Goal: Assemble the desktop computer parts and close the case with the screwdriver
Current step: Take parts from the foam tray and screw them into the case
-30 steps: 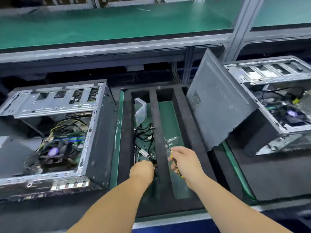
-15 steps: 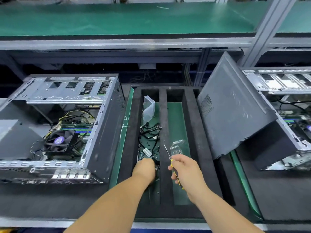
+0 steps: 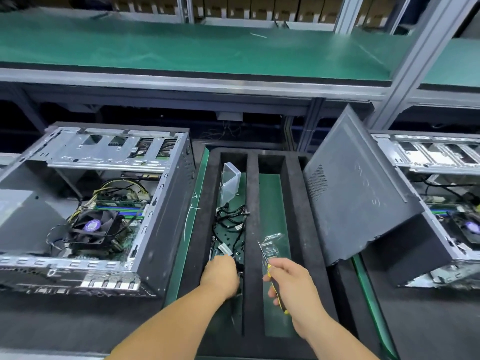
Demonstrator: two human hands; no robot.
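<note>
Both hands down in the black foam tray (image 3: 252,193), open cases either side.

Open case (image 3: 98,203) sits at my left; loose side panel (image 3: 355,193) leans on the second case (image 3: 441,203) at right. My right hand (image 3: 293,284) has fingers curled round the screwdriver (image 3: 265,258), shaft pointing away over a clear bag (image 3: 272,245). My left hand (image 3: 220,274) reaches into the cable compartment (image 3: 231,219), knuckles up; fingers hidden, so spread or pinching I cannot tell.

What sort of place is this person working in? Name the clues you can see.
Most likely a computer assembly line or workshop. Two open desktop cases lie on the bench, a foam parts tray sits between them, and green-matted shelving runs behind.
</note>
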